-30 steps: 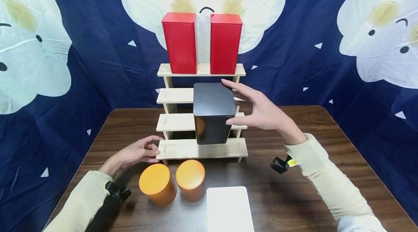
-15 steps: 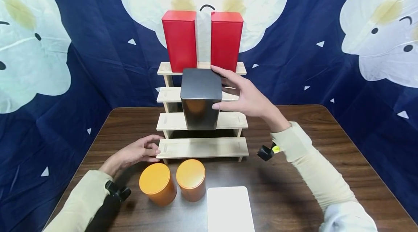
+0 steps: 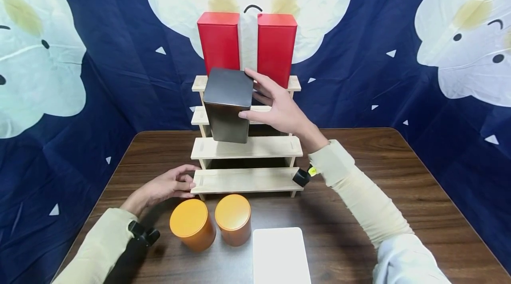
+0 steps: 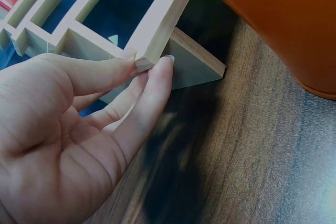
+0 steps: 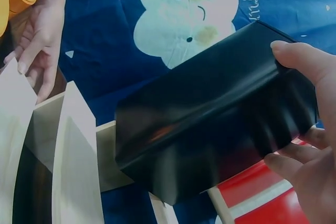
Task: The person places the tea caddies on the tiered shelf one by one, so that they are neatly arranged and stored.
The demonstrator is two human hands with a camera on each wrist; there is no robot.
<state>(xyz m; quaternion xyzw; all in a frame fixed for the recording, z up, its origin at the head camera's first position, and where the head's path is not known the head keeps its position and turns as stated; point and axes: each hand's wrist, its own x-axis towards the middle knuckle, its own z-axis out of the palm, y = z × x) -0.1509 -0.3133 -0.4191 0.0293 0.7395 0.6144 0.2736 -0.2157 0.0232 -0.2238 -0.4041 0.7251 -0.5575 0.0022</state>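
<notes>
A black rectangular canister [image 3: 227, 111] is held near its top by my right hand [image 3: 279, 106], thumb at the front and fingers behind. It hangs slightly tilted in front of the upper left steps of a pale wooden tiered shelf [image 3: 247, 180]; the right wrist view shows the canister [image 5: 210, 114] lengthwise above the shelf boards. My left hand [image 3: 169, 186] pinches the left end of the lowest board between thumb and fingers, seen close in the left wrist view [image 4: 89, 124]. Two red canisters [image 3: 219, 42] [image 3: 276, 46] stand on the top step.
Two orange round canisters [image 3: 191, 224] [image 3: 233, 219] stand on the dark wooden table [image 3: 343, 248] before the shelf. A white rectangular item [image 3: 281, 255] lies at their right. Blue cloth [image 3: 339, 97] with cloud faces hangs around the table.
My right hand has carried the black canister up and to the left, from above the lowest step to the upper left steps. My left hand stays at the lowest board.
</notes>
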